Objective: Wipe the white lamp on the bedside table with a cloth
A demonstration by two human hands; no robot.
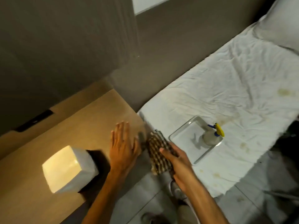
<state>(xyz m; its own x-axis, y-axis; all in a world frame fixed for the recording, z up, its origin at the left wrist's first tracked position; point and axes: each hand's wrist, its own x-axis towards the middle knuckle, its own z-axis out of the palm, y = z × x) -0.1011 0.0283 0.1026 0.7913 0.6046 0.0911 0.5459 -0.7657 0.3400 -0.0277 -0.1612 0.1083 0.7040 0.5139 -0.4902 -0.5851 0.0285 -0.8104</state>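
White and lit from within, the square lamp point(69, 168) stands on its dark base on the pale wooden bedside table point(90, 117), towards the table's near-left part. The checkered brown-and-tan cloth point(159, 155) is well to the lamp's right, past the table's right edge and over the floor gap beside the bed point(234, 88). The right hand point(181, 165) holds it, fingers curled round one long side and thumb lying over the front, so that the cloth's long axis runs away from the person, roughly along the table's edge. The left hand point(123, 146) is spread open and flat, palm down, holding nothing, over the table's right part; it sits between cloth and lamp, its wrist just beside the lamp's base, so it is clearly the nearer hand to the lamp. The cloth therefore has to travel leftward and a little towards the person, across or under the left hand, to reach the shade. My judgement: either the right hand carries it over, or the left takes it. A metal tray point(178, 135) with a spray bottle point(212, 136) lies on the bed.
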